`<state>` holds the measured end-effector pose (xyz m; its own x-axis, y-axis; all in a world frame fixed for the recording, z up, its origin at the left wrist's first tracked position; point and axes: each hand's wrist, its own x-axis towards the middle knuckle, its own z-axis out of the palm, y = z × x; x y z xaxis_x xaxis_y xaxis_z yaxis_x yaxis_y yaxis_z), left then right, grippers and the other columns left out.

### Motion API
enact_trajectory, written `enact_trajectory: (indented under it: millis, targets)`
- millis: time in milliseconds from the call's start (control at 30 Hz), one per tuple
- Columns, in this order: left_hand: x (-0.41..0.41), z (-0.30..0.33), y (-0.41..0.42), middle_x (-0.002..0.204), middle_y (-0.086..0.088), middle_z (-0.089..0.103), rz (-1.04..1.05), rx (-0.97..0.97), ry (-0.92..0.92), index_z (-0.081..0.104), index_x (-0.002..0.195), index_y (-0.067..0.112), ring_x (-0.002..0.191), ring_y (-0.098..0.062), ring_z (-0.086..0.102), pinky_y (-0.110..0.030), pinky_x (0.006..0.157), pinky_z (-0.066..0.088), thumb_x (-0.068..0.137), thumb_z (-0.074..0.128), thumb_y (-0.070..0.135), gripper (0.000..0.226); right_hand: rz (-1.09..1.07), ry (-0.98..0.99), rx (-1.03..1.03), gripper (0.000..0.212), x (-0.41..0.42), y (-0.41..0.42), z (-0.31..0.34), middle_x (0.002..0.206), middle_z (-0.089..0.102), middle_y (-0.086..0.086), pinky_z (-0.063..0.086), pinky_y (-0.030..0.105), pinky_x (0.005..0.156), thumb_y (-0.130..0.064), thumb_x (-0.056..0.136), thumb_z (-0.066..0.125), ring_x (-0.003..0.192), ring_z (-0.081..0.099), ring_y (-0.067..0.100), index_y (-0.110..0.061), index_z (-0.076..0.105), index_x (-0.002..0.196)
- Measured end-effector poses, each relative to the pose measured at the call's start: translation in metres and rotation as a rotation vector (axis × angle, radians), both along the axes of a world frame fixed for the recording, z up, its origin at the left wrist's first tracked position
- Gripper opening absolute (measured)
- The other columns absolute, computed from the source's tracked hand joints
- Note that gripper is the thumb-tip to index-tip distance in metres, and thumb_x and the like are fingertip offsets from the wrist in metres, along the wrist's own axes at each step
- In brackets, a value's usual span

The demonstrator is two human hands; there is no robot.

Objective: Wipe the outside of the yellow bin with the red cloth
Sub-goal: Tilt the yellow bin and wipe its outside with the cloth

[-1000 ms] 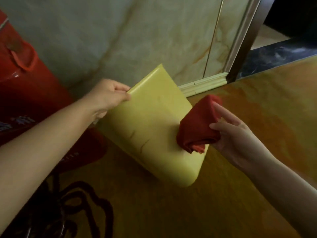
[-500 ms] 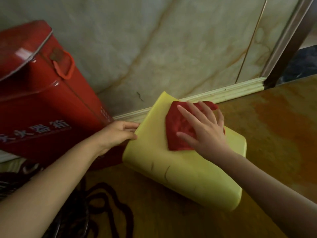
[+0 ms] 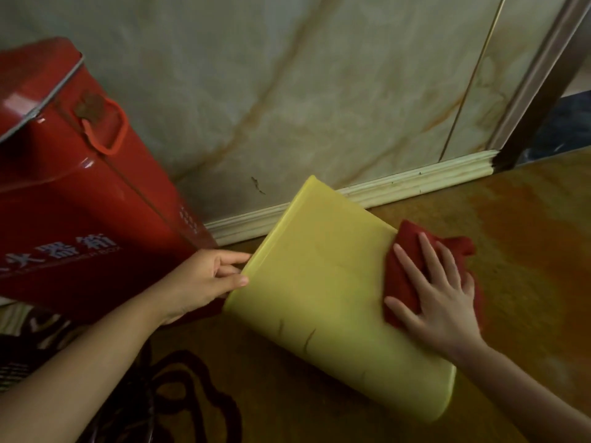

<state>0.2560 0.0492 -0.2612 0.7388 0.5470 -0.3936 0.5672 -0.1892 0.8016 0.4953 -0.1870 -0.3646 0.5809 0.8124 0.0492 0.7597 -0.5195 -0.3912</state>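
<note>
While the left hand (image 3: 204, 279) grips the rim of the tipped yellow plastic bin (image 3: 323, 289), the right hand (image 3: 438, 295) presses the red cloth (image 3: 406, 247) flat, fingers spread, against its side.

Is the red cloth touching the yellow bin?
Touching. The head view shows the right hand pressing the red cloth flat on the yellow bin's side near its right edge.

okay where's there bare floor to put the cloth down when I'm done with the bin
Bare floor lies right of the bin, out to the skirting. Left is crowded: the red box and left hand sit close, dark cables below. The right hand presses the cloth.
</note>
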Motion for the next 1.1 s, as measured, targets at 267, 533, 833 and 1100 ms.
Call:
enact_trajectory:
  millis: [267, 533, 833, 1100]
  targets:
    - [0.025, 0.016, -0.019, 0.098, 0.015, 0.074, -0.051, 0.004, -0.169, 0.066, 0.103, 0.038, 0.095, -0.006, 0.068, -0.013, 0.073, 0.051, 0.086, 0.054, -0.001, 0.045, 0.265, -0.092, 0.309, 0.068, -0.069, 0.097, 0.051, 0.160, 0.002, -0.009, 0.009, 0.071, 0.102, -0.069, 0.080, 0.030, 0.146, -0.004, 0.021, -0.052, 0.008, 0.142]
    - [0.036, 0.022, -0.022, 0.087, -0.002, 0.076, 0.055, 0.045, 0.021, 0.062, 0.101, 0.025, 0.082, -0.014, 0.071, -0.032, 0.074, 0.055, 0.086, 0.057, 0.008, 0.024, -0.269, 0.233, 0.011, 0.076, 0.054, 0.003, -0.006, 0.158, 0.010, -0.004, 0.018, 0.066, 0.108, -0.080, 0.069, 0.015, 0.144, 0.006, 0.024, -0.053, 0.012, 0.140]
    - [0.084, 0.049, -0.029, 0.081, -0.010, 0.066, 0.129, 0.039, 0.028, 0.063, 0.096, 0.001, 0.068, -0.015, 0.063, -0.025, 0.062, 0.051, 0.087, 0.053, 0.004, 0.014, -0.023, 0.256, 0.089, 0.055, -0.028, 0.075, 0.072, 0.158, 0.012, -0.002, 0.007, 0.065, 0.107, -0.058, 0.087, 0.021, 0.143, 0.005, 0.025, -0.047, 0.018, 0.141]
    - [0.094, 0.050, -0.023, 0.075, -0.008, 0.066, 0.288, -0.169, 0.014, 0.058, 0.096, 0.001, 0.044, -0.004, 0.063, -0.018, 0.047, 0.053, 0.087, 0.052, 0.000, 0.011, 0.244, -0.169, 0.053, 0.070, -0.009, -0.004, 0.057, 0.158, 0.012, -0.003, 0.014, 0.069, 0.108, -0.079, 0.078, 0.023, 0.145, 0.000, 0.022, -0.056, -0.001, 0.140]
